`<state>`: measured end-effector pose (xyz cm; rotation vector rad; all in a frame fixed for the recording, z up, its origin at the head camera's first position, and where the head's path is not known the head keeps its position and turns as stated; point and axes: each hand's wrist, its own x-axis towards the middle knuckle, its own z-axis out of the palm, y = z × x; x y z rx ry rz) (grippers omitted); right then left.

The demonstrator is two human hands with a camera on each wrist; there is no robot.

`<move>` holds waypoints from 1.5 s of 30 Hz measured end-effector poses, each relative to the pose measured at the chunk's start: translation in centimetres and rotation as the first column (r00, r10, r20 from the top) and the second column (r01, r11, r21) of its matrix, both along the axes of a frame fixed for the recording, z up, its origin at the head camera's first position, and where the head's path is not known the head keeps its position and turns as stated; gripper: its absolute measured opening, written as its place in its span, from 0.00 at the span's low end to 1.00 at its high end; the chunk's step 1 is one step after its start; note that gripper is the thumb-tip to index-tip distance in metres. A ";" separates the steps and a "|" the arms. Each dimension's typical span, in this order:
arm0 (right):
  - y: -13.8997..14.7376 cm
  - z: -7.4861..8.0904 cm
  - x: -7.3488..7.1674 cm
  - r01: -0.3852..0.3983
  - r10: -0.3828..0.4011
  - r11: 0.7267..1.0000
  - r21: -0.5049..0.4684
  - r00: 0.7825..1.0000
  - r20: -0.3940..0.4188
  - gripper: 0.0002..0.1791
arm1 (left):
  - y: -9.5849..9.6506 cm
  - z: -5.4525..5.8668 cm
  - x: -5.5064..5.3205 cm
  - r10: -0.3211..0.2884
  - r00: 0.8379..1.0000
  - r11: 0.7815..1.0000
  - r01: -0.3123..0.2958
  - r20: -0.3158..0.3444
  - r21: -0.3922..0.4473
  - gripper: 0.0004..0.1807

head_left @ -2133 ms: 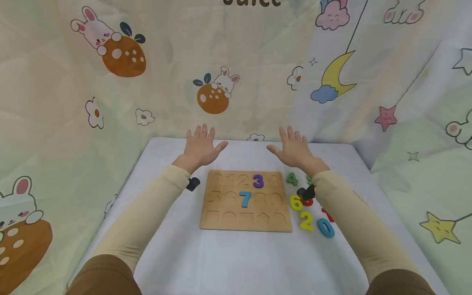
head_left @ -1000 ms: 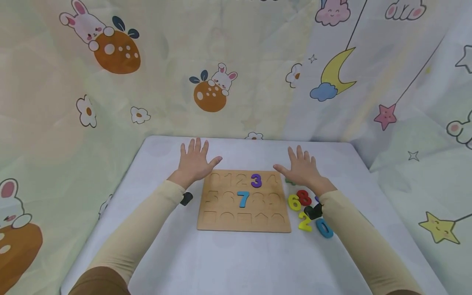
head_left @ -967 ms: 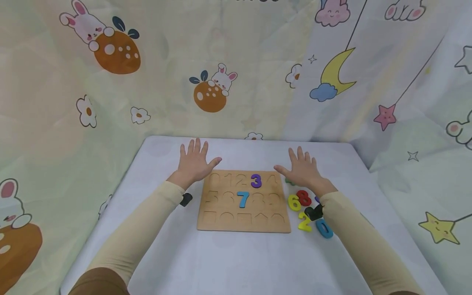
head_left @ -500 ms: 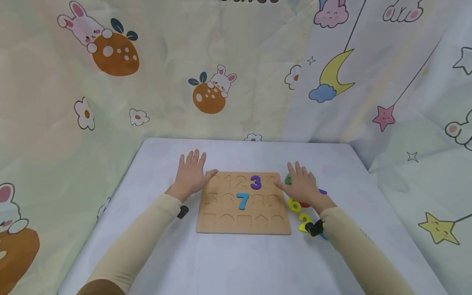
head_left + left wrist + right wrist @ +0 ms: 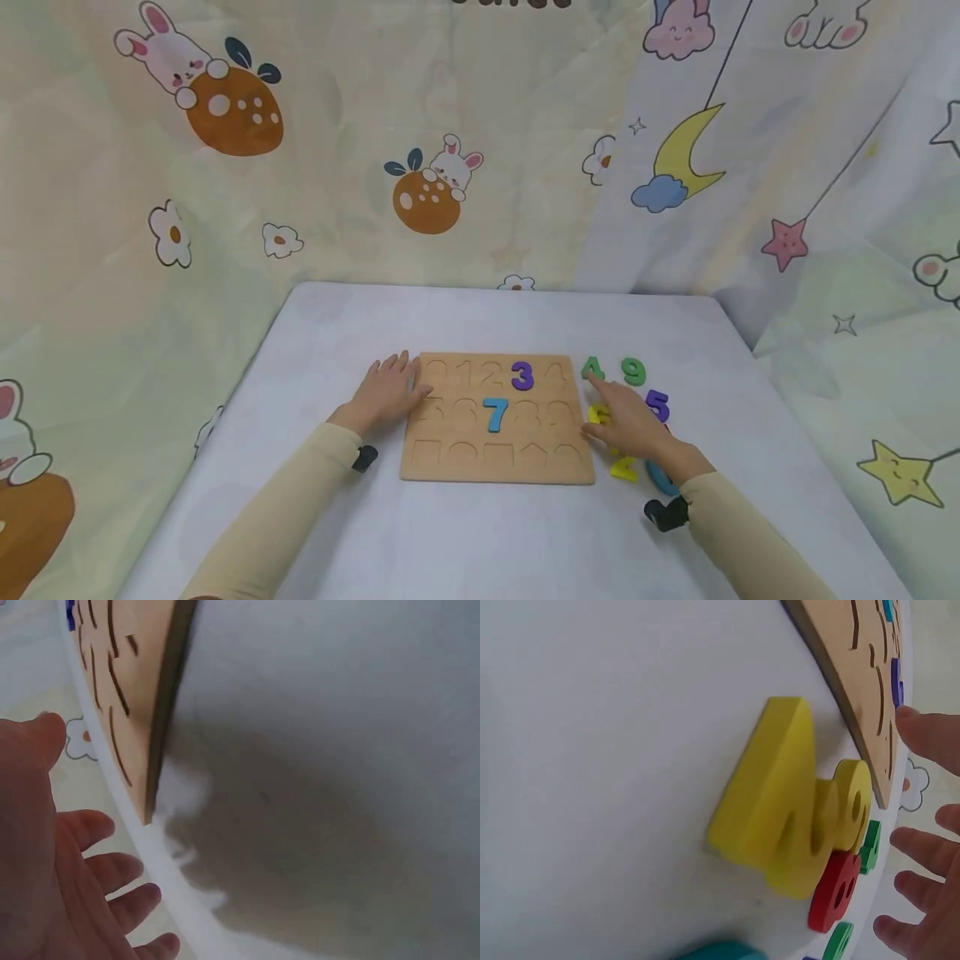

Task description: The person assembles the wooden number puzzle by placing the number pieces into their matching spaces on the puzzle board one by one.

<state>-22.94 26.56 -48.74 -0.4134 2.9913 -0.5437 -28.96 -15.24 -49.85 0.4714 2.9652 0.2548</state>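
Observation:
A wooden number board (image 5: pixel 495 473) lies mid-table with a purple 3 (image 5: pixel 522 376) and a blue 7 (image 5: pixel 495 415) on it. My left hand (image 5: pixel 381 395) hovers at its left edge, fingers spread loosely, thumb over the rim. To the right of the board, my right hand (image 5: pixel 636 423) reaches over loose numbers, its index finger at a green 4 (image 5: pixel 596 364); contact cannot be made out. Partly under this hand are a yellow 6 (image 5: pixel 597 412), a yellow 2 (image 5: pixel 624 472) and a blue 0 (image 5: pixel 657 477). A red 8 (image 5: pixel 825 904) shows in the right wrist view.
A green 9 (image 5: pixel 641 372) and a purple 5 (image 5: pixel 658 405) lie right of the board. White cloth covers the table (image 5: pixel 465 542). A printed curtain (image 5: pixel 525 208) hangs behind it. Black wrist mounts (image 5: pixel 365 458) sit under both forearms.
Both hands have come down and back toward me, from beyond the board to its two sides. The right hand's fingers have turned toward the green 4. The numbers look unmoved.

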 end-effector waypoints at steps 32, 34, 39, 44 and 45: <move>1.9 -3.1 2.6 0.071 -0.081 0.990 -0.121 0.994 -0.076 0.40 | -0.7 -3.3 3.4 -0.054 0.998 0.964 0.056 -0.018 0.259 0.27; 1.7 -3.2 2.5 0.074 -0.086 0.989 -0.126 0.993 -0.086 0.39 | -0.8 -3.4 3.4 -0.046 0.999 0.957 0.047 -0.010 0.285 0.27; 1.1 -3.0 2.4 0.076 -0.094 0.982 -0.171 0.991 -0.099 0.39 | -0.9 -3.4 3.4 -0.013 0.999 0.927 -0.001 0.035 0.374 0.28; 0.1 -2.9 2.2 0.080 -0.098 0.974 -0.211 0.992 -0.077 0.39 | -1.0 -3.7 3.4 0.013 1.000 0.905 -0.023 0.026 0.424 0.28; -0.1 -2.9 2.2 0.083 -0.101 0.974 -0.209 0.992 -0.076 0.40 | -1.0 -3.8 3.4 0.013 1.000 0.901 -0.020 0.019 0.434 0.28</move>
